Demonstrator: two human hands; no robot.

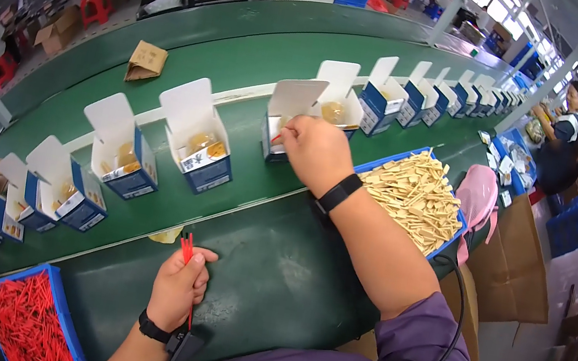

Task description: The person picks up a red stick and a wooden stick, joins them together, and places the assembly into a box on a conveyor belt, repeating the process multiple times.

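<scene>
My left hand [179,286] is closed around a small bunch of thin red sticks [187,243] with dark tips, held over the near dark green surface. My right hand [315,153] reaches forward to an open white and blue box [290,96] on the green conveyor belt. Its fingers pinch a thin red stick [277,137] at the box's opening. The fingers hide part of the box's inside. Just behind stands another open box [345,101] with a round yellowish thing [333,112] inside. Left of my right hand, an open box [209,159] holds a similar yellowish thing.
More open boxes stand in a row along the belt [252,128]. A blue-rimmed bin of red sticks [32,321] lies near left. A blue tray of small wooden tools [409,198] sits by my right forearm. A crumpled brown package [146,63] lies far left. A person [564,144] works far right.
</scene>
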